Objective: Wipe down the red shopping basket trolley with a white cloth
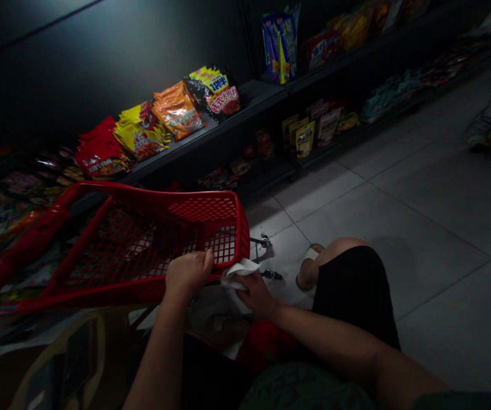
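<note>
- Cart (130,245): red mesh shopping cart, tipped over on the floor, in front of the person's body; two casters (266,242) project from its right end.
- Left hand (188,274): fingers curled over the lower edge of the cart, thumb raised against the mesh; a firm hold that braces the frame.
- Right hand (257,294): fingers closed around a white cloth (237,279), bunched at the cart's lower right corner. Keeping the cloth bunched puts pressure on the corner, and working beside the bracing hand is sound practice.
- Knee (339,247): bent, in black shorts (356,290), right of the cart.
- Shelf (245,97): dark, behind the cart, stocked with snack packets (177,111).
- Floor tiles (356,210): pale grey, right of the cart.
</note>
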The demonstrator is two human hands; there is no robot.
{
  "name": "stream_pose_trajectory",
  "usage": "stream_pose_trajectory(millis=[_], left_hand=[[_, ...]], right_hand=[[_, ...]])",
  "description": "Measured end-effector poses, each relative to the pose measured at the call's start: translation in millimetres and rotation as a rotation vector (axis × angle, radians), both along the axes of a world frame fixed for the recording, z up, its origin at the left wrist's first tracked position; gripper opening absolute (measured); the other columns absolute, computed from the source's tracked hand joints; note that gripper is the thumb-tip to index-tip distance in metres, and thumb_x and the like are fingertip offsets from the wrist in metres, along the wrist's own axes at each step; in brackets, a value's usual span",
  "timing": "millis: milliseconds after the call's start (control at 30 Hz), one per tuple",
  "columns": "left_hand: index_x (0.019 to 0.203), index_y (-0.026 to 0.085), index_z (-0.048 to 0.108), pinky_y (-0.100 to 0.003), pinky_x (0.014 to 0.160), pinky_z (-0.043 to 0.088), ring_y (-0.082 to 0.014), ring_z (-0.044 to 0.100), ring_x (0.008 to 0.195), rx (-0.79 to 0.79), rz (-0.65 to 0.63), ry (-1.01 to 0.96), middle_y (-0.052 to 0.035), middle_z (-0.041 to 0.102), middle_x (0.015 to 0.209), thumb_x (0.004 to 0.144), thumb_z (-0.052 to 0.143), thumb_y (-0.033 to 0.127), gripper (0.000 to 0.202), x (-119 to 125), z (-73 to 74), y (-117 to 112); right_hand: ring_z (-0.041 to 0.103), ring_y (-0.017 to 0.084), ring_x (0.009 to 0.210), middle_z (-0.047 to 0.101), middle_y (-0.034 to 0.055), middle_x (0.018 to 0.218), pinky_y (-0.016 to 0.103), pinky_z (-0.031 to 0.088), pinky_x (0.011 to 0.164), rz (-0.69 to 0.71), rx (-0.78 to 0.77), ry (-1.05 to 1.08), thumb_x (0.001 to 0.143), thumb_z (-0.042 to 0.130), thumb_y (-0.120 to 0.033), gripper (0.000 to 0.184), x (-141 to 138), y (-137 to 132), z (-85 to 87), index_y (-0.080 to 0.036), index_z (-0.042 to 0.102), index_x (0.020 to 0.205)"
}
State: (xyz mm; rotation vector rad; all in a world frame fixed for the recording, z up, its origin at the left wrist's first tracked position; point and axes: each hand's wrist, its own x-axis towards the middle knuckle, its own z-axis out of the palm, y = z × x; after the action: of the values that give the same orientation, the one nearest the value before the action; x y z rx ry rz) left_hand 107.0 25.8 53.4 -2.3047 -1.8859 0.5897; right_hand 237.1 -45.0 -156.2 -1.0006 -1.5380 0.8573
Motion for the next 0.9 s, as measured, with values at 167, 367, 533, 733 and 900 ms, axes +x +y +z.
stream_pose_trajectory(millis=[167, 367, 533, 733, 900], left_hand=[[0.088, 0.017, 0.075, -0.032, 0.067, 0.046, -0.0284, 0.073, 0.086, 0.012, 0.016, 0.0, -0.0133, 0.077, 0.092, 0.099, 0.017, 0.045, 0.065, -1.2, -0.9, 1.9], [0.09, 0.018, 0.076, -0.032, 0.068, 0.047, -0.0286, 0.073, 0.087, 0.006, 0.023, -0.016, -0.0134, 0.077, 0.093, 0.099, 0.018, 0.045, 0.064, -2.9, -0.7, 3.9], [0.089, 0.016, 0.076, -0.033, 0.069, 0.047, -0.029, 0.073, 0.088, 0.019, 0.03, -0.012, -0.0143, 0.077, 0.093, 0.099, 0.018, 0.046, 0.066, -3.2, -1.5, 4.4], [0.092, 0.016, 0.076, -0.032, 0.069, 0.047, -0.0286, 0.073, 0.089, 0.017, 0.032, -0.005, -0.0139, 0.077, 0.096, 0.099, 0.018, 0.045, 0.065, -3.3, -3.9, 5.8], [0.091, 0.016, 0.076, -0.032, 0.071, 0.048, -0.0286, 0.073, 0.089, 0.024, 0.038, 0.001, -0.0146, 0.077, 0.095, 0.099, 0.018, 0.046, 0.066, -3.4, -4.1, 6.3]], right_hand=[[0.048, 0.03, 0.129, 0.055, 0.0091, 0.136, 0.048, 0.04, 0.11, -0.016, -0.028, 0.01, 0.078, 0.063, -0.019, 0.045, 3.9, 3.5, -5.8, -0.026, 0.065, 0.123], [0.051, 0.028, 0.122, 0.055, 0.0101, 0.128, 0.047, 0.044, 0.104, -0.071, -0.064, 0.087, 0.076, 0.06, -0.016, 0.047, -3.5, -0.1, 1.4, -0.023, 0.06, 0.123], [0.053, 0.028, 0.118, 0.057, 0.011, 0.123, 0.047, 0.044, 0.103, -0.052, -0.092, 0.035, 0.073, 0.06, -0.015, 0.048, -2.9, 1.4, -4.8, -0.022, 0.057, 0.121], [0.056, 0.027, 0.115, 0.057, 0.0119, 0.123, 0.046, 0.047, 0.101, -0.142, -0.15, 0.077, 0.077, 0.06, -0.022, 0.055, -12.0, -6.1, -18.0, -0.021, 0.049, 0.131], [0.051, 0.029, 0.124, 0.055, 0.0126, 0.129, 0.047, 0.042, 0.108, -0.113, -0.107, 0.047, 0.076, 0.06, -0.021, 0.057, -10.9, -3.5, -17.3, -0.022, 0.049, 0.132]])
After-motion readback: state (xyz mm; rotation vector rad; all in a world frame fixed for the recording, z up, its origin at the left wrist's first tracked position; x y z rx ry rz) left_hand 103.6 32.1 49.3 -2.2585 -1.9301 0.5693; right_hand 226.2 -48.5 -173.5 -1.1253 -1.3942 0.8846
